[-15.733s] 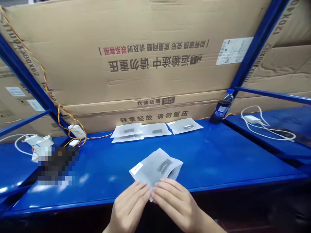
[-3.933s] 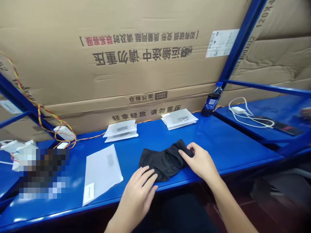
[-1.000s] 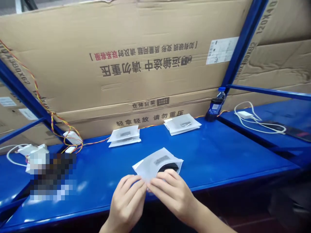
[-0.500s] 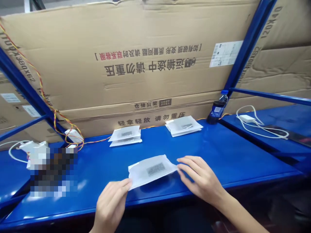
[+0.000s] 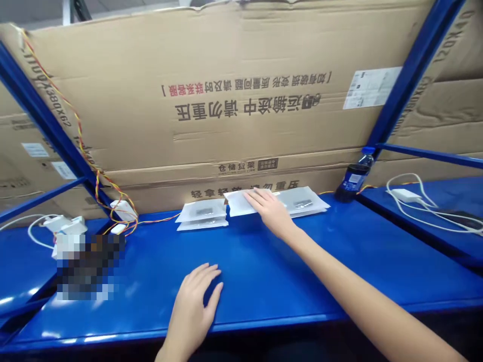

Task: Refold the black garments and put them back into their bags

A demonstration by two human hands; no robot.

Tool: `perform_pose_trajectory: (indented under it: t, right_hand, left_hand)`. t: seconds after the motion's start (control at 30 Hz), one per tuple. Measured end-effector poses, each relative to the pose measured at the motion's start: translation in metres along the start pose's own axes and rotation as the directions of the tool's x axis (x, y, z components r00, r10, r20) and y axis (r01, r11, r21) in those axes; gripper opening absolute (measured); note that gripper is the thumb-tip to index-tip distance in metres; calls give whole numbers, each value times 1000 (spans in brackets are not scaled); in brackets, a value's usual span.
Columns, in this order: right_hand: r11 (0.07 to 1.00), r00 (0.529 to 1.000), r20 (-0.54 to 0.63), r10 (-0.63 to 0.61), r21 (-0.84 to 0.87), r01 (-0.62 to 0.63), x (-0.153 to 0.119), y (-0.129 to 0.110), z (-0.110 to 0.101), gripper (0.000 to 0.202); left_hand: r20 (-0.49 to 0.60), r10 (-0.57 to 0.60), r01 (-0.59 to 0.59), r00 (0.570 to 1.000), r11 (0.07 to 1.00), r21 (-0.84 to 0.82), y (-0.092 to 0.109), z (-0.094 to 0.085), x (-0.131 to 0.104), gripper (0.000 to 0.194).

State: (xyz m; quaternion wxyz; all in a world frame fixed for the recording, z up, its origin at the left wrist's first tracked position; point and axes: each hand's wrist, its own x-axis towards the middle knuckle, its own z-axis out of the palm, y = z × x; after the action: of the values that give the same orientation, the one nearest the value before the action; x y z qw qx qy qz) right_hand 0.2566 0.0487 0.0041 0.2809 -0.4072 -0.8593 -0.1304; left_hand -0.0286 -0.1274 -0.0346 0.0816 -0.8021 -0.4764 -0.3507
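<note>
My right hand (image 5: 269, 208) reaches to the back of the blue tabletop (image 5: 158, 261). Its fingers lie over the top face of a white translucent pouch (image 5: 237, 202), gripping its right part; the thumb is hidden. That pouch sits between two small stacks. To its left are white pouches (image 5: 203, 211) with a dark printed patch showing. On the right, more white pouches (image 5: 304, 201) lie partly beneath or behind my right hand's pouch; I cannot tell which. My left hand (image 5: 194, 301) is near the front edge, holding nothing, fingers apart and slightly curved over the tabletop.
A dark drink bottle (image 5: 352, 176) with a blue cap stands at the back right. A large cardboard box (image 5: 241, 136) walls off the rear. White chargers (image 5: 68, 226), twisted wires (image 5: 113, 188) and a blurred dark object (image 5: 90, 261) lie left. A white cable (image 5: 415, 196) rests right.
The pouch held in both hands at the front has moved to the back in my right hand. My left hand has let go and opened. The view has shifted slightly left.
</note>
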Motion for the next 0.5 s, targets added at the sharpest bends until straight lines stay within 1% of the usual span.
perform_pose_trajectory:
  t: [0.07, 0.17, 0.2, 0.27, 0.3, 0.37, 0.4, 0.47, 0.5]
  right_hand:
    - [999, 998, 47, 41, 31, -43, 5, 14, 17, 69]
    - [992, 991, 120, 58, 103, -71, -1, 19, 42, 69]
    - [988, 990, 128, 60, 131, -77, -4, 19, 46, 68]
    - [977, 990, 122, 71, 191, -94, -9, 19, 48, 67]
    - [970, 991, 111, 80, 222, -103, -11, 18, 47, 67]
    - [951, 991, 86, 106, 283, -126, -13, 17, 40, 60]
    - [940, 989, 76, 124, 311, -141, -13, 15, 37, 53]
    - [914, 985, 68, 161, 365, -175, -12, 10, 31, 41]
    - [900, 981, 72, 178, 392, -192, -11, 7, 29, 37]
  left_hand:
    - [15, 17, -17, 1000, 1000, 7, 1, 1, -1, 23]
    - [-1, 18, -18, 1000, 1000, 2, 4, 2, -2, 22]
    - [1, 19, -19, 1000, 1000, -1, 4, 2, -2, 22]
    - [24, 21, -21, 999, 1000, -10, -1, 1, 4, 21]
    - [37, 24, -23, 999, 1000, -9, -6, 0, 10, 21]
    - [45, 48, -49, 998, 998, 38, -24, -1, 30, 22]
    - [41, 74, -78, 996, 992, 96, -36, -1, 44, 23]
    - [32, 161, -163, 987, 942, 295, -64, 0, 76, 24]
    - [70, 183, -196, 981, 902, 384, -78, 0, 92, 25]
